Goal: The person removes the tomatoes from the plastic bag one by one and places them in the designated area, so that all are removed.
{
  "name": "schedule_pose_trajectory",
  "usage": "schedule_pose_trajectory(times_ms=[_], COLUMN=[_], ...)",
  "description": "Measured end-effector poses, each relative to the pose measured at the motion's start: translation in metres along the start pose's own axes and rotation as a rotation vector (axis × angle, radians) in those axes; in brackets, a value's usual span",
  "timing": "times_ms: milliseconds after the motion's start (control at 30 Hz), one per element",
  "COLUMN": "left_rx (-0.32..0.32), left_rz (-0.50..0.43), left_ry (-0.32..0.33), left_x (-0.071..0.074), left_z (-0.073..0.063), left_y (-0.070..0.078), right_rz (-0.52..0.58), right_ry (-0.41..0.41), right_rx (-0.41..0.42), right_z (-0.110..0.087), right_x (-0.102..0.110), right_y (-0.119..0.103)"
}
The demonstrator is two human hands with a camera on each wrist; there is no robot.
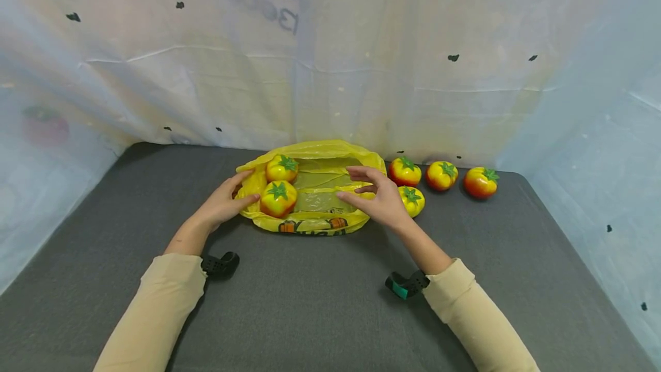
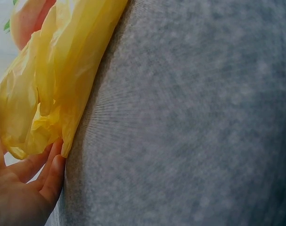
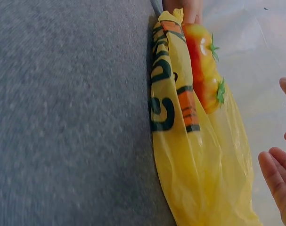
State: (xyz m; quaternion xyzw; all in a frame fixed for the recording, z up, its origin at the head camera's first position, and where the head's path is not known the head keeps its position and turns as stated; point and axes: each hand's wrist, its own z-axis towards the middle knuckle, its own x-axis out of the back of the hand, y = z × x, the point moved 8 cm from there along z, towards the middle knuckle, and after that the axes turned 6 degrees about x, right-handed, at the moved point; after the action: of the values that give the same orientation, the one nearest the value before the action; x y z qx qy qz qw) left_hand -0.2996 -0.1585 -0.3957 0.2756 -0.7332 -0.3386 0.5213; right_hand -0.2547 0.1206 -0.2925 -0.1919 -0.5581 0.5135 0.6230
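Note:
A yellow plastic bag (image 1: 310,225) lies with its mouth spread wide, dark print and orange pictures along its near side. Inside its left end are two red-and-yellow toy tomatoes with green leaf tops, a front tomato (image 1: 278,199) and a rear tomato (image 1: 281,169). My left hand (image 1: 222,202) holds the bag's left end, thumb over the rim beside the front tomato; in the left wrist view its fingers touch the bag's gathered end (image 2: 48,122). Over the bag's right part hovers my right hand (image 1: 381,197), fingers apart, nothing between them.
To the right of the bag stand three toy tomatoes in a row: a left one (image 1: 405,172), a middle one (image 1: 441,175) and a right one (image 1: 481,182). Another tomato (image 1: 412,201) is partly behind my right hand. A plastic sheet (image 1: 341,73) rises behind the grey table (image 1: 310,314).

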Motion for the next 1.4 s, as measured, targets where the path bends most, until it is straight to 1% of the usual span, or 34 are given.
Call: schedule_pose_trajectory(times_ms=[100,333,400,500,633,767,1133,1400], left_rx=[0.007,0.012,0.01,0.013,0.023,0.019,0.015,0.016], left_rz=[-0.001,0.003,0.006,0.009,0.013,0.011,0.011,0.017], left_ry=[0.0,0.001,0.004,0.008,0.009,0.011,0.01,0.009], left_x=[0.0,0.001,0.001,0.001,0.0,0.001,0.001,0.001], left_z=[0.0,0.001,0.001,0.002,0.003,0.004,0.003,0.003], left_y=[-0.001,-0.004,-0.004,-0.003,-0.004,-0.005,-0.004,-0.003], right_rz=[0.008,0.059,0.059,0.051,0.034,0.043,0.083,0.081], right_ry=[-0.013,-0.019,-0.014,-0.01,-0.023,-0.043,-0.081,-0.116], right_rx=[-0.009,0.038,0.05,0.057,0.037,0.024,0.039,0.016], right_z=[0.002,0.014,0.016,0.018,0.021,0.024,0.031,0.031], right_x=[-0.006,-0.022,-0.025,-0.029,-0.036,-0.045,-0.063,-0.077], right_y=[0.0,0.028,0.03,0.032,0.034,0.034,0.036,0.037])
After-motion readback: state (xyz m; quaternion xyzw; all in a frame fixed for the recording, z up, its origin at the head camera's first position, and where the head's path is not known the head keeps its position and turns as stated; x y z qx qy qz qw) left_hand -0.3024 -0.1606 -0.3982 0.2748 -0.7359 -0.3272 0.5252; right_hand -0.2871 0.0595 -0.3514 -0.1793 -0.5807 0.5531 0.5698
